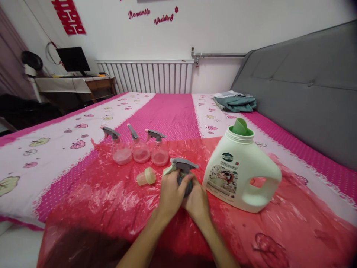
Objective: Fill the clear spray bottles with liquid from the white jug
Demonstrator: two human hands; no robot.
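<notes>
Both of my hands are wrapped round one spray bottle [184, 166], with its grey trigger head pointing left above my fingers. My left hand [172, 188] grips it from the left side, and my right hand [197, 193] closes on it from the right. Most of the bottle's dark body is hidden by my fingers. A pale yellow cap with a clear pink cup [146, 176] lies on its side left of my hands. Right of them stands a large pale green detergent jug [242, 167], uncapped, its green spout [240, 126] showing in the mouth.
Three clear spray bottles with grey heads [122, 153] stand in a row at the back left, each holding some liquid. Red plastic sheeting [111, 201] covers the near part of the bed. Folded clothes [235, 101] lie farther back by the grey headboard [301, 70].
</notes>
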